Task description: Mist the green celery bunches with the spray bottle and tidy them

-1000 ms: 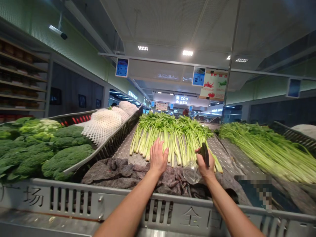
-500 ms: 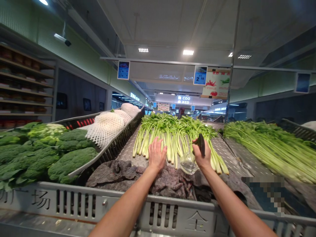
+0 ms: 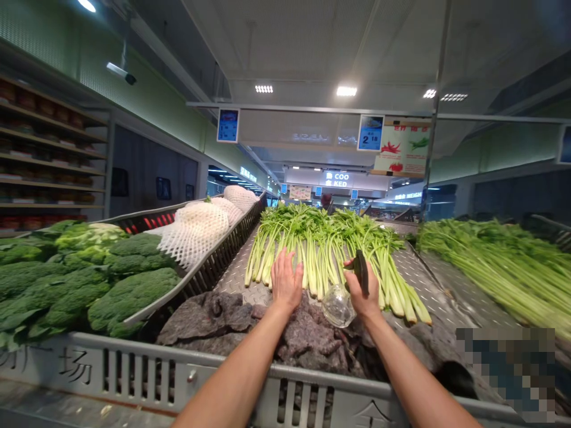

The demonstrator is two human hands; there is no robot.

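A row of celery, leaves toward the back and pale stalk ends toward me, lies on a patterned metal tray. My left hand is open over the front stalk ends, its fingers stretched out; whether it touches them I cannot tell. To its right, my right hand is closed around the neck of a spray bottle with a clear round body and a black trigger head. The bottle is tilted, its body hanging to the left of my wrist above a crumpled dark grey cloth.
Broccoli fills the left side, beside a crate wall and produce in white foam netting. A grey plastic rail runs along the front. On the right, a mirror reflects celery. Price signs hang above.
The view has shifted slightly, so the celery and signs sit further right. The spray bottle's body has swung a little left and down relative to my right hand. My left hand stays open.
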